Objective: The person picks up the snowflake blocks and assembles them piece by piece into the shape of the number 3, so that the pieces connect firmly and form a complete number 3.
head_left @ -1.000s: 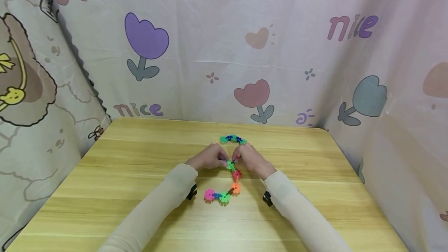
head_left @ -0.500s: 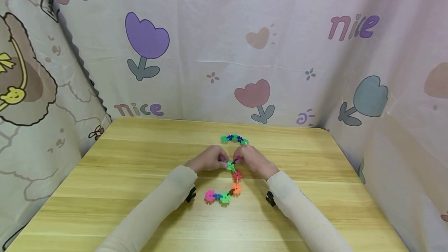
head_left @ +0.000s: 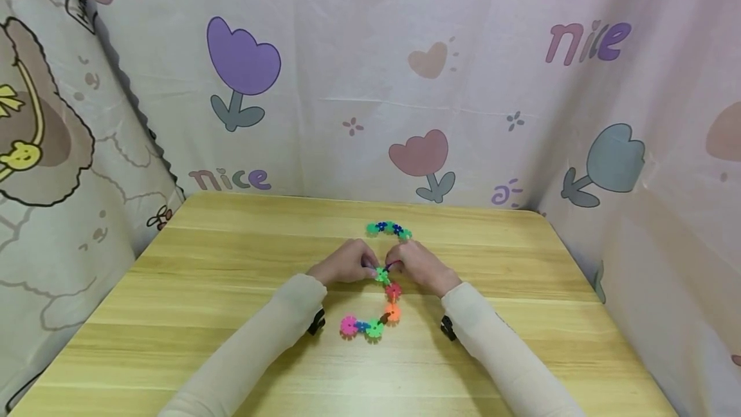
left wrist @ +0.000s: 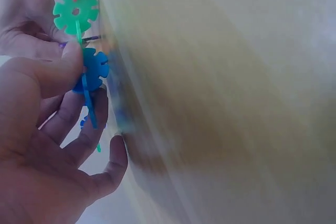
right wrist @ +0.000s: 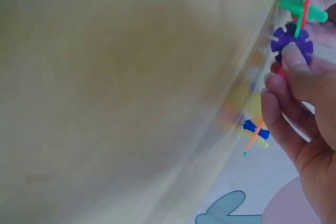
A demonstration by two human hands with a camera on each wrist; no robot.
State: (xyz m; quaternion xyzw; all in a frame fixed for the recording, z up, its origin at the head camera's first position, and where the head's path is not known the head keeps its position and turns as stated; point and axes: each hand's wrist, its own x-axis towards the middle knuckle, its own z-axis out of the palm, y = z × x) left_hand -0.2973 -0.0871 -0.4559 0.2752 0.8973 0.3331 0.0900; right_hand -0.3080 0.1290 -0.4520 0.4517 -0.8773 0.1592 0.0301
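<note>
In the head view a chain of notched, interlocking plastic discs curves over the table between the hands. My left hand (head_left: pixel 347 260) pinches a blue disc (left wrist: pixel 96 67) between thumb and fingers, joined to the chain near a green disc (left wrist: pixel 73 17). A purple disc (right wrist: pixel 286 39) sits under the thumb of my right hand (head_left: pixel 418 264), which grips it with a reddish disc partly hidden behind. From the green disc, the chain runs toward the person through a red disc (head_left: pixel 393 290), an orange disc (head_left: pixel 393 313) and another green one (head_left: pixel 374 328), ending at a pink disc (head_left: pixel 349 325).
An arc of green and dark blue discs (head_left: pixel 389 227) lies beyond the hands; whether it joins the chain is hidden by the right hand. The wooden table (head_left: pixel 249 237) reaches back to a printed curtain (head_left: pixel 330 44), which also hangs at both sides.
Both hands keep their grip on the discs at nearly the same spot. The right hand has shifted very slightly right since the earliest frame, and the chain's near end appears a little lower.
</note>
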